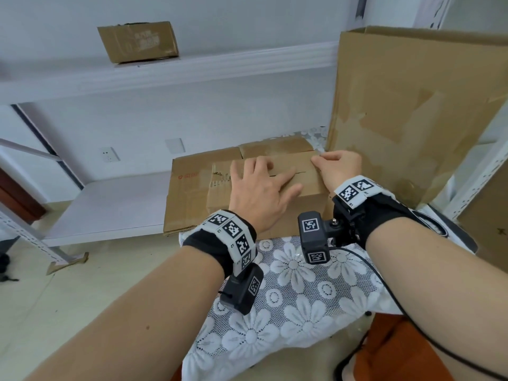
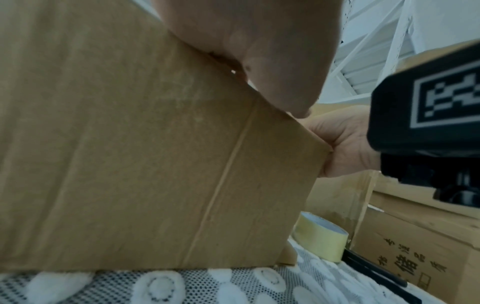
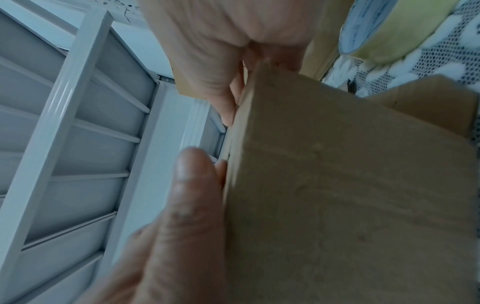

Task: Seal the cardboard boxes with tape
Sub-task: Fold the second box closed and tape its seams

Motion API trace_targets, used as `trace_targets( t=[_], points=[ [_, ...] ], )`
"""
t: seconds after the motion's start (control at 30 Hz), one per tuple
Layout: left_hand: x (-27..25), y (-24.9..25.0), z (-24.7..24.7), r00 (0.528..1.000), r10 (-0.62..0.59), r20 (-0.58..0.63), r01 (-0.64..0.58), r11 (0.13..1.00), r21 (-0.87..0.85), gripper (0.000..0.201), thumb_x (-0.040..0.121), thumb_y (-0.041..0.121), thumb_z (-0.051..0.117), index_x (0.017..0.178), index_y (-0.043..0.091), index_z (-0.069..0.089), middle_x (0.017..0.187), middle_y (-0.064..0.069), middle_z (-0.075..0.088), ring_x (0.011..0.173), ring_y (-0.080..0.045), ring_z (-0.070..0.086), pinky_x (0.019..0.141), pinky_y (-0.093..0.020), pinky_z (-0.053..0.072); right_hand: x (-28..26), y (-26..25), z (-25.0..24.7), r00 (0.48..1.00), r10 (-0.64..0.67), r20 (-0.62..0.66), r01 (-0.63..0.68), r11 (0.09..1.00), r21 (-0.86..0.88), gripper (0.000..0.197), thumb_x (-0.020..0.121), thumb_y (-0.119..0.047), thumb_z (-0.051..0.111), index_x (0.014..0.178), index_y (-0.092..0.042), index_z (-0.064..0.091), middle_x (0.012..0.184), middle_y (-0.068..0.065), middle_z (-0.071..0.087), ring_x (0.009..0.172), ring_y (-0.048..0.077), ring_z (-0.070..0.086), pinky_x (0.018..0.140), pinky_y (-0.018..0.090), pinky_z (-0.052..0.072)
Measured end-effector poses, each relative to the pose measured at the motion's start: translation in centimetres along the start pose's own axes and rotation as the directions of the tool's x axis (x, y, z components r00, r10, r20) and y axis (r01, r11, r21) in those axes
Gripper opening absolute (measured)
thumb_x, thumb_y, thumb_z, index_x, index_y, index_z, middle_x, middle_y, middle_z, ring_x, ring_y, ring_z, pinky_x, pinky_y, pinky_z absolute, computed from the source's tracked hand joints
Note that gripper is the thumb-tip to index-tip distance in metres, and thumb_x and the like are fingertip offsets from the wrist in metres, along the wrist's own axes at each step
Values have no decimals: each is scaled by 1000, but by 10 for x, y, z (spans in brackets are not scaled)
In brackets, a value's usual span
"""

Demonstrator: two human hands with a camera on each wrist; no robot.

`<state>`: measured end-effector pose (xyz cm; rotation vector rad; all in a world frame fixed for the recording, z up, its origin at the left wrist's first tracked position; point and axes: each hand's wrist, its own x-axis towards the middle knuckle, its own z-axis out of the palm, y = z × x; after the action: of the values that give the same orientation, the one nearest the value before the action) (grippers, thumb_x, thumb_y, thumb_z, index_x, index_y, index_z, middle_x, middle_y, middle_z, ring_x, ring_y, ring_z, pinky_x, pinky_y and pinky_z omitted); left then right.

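Note:
A small brown cardboard box (image 1: 301,164) stands on the lace-covered table, its top flaps folded down. My left hand (image 1: 261,185) lies flat on top with fingers spread, pressing the flaps. My right hand (image 1: 338,166) curls over the box's top right edge and grips it. The left wrist view shows the box's side (image 2: 130,144) and my right hand's palm (image 2: 345,144) against its corner. In the right wrist view the box edge (image 3: 350,185) fills the right side. A yellowish tape roll (image 2: 320,239) lies on the table to the right of the box, untouched.
A larger flat cardboard box (image 1: 189,188) lies behind and to the left. To the right rises a tall cardboard box (image 1: 412,105), and another box (image 1: 137,42) sits on the upper white shelf. A printed carton (image 2: 415,257) stands beyond the tape. The floral tablecloth (image 1: 302,298) covers the near table.

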<state>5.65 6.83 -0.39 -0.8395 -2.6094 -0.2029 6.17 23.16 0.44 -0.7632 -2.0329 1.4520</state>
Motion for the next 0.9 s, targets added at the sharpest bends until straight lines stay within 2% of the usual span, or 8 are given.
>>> trace_targets(
  t=[0.13, 0.23, 0.3, 0.4, 0.5, 0.63, 0.73, 0.9],
  points=[
    [-1, -5, -7, 980, -194, 34, 192, 980, 45, 82, 75, 88, 27, 126, 29, 54, 144, -6, 39, 137, -27, 31, 113, -67, 12, 0, -4, 1, 1000, 13, -22, -13, 1000, 5, 20, 82, -18, 69, 99, -9, 74, 107, 5, 71, 102, 20, 64, 92, 32, 50],
    [-7, -7, -9, 934, -344, 96, 345, 938, 4, 84, 67, 95, 28, 127, 41, 52, 157, -6, 17, 146, -35, 8, 107, -73, 7, -2, -3, 3, 998, 30, -50, -29, 999, 17, 19, 83, -16, 68, 98, -9, 75, 105, 4, 71, 101, 19, 64, 90, 30, 50],
    [-10, -7, -11, 913, -376, 160, 380, 925, 10, 85, 66, 96, 27, 133, 47, 47, 158, -5, 13, 144, -36, 10, 106, -73, 15, -5, -2, 4, 997, 22, -79, -19, 999, 36, 18, 83, -15, 67, 98, -9, 75, 104, 4, 72, 100, 19, 65, 85, 25, 48],
    [-8, -9, -15, 907, -382, 175, 388, 922, -1, 86, 67, 95, 32, 136, 47, 45, 156, -4, 16, 139, -32, 18, 104, -61, 30, -8, -1, 4, 994, 20, -112, -14, 998, 55, 18, 84, -15, 67, 98, -9, 75, 102, 4, 73, 97, 17, 65, 79, 21, 45],
    [-8, -8, -15, 916, -371, 151, 377, 926, -10, 88, 68, 94, 33, 141, 46, 39, 157, -4, 17, 140, -31, 18, 103, -58, 30, -9, -3, 4, 993, 42, -114, -32, 995, 90, 20, 82, -17, 70, 100, -10, 75, 102, 4, 73, 96, 17, 65, 78, 22, 45],
    [-9, -6, -14, 929, -355, 108, 363, 929, -67, 101, 69, 92, 36, 152, 42, 10, 161, -5, 9, 147, -27, 14, 106, -60, 29, -10, -1, 6, 996, 63, -71, -53, 990, 131, 30, 79, -19, 74, 107, -10, 72, 111, 3, 70, 103, 17, 63, 91, 25, 48],
    [-11, -5, -13, 937, -334, 103, 342, 937, -74, 107, 68, 93, 36, 153, 41, -3, 162, -7, 6, 149, -25, 14, 109, -60, 27, -9, -2, 9, 998, 39, -54, -32, 992, 119, 31, 79, -21, 74, 108, -9, 72, 113, 3, 69, 106, 17, 62, 92, 23, 45],
    [-15, -6, -7, 949, -297, 104, 298, 954, 5, 102, 69, 93, 29, 153, 38, 11, 157, -9, 24, 147, -25, 19, 113, -59, 22, -9, 0, 10, 999, 1, -40, 2, 998, 70, 29, 81, -19, 71, 108, -9, 71, 113, 3, 69, 103, 14, 62, 89, 20, 42]
  ],
)
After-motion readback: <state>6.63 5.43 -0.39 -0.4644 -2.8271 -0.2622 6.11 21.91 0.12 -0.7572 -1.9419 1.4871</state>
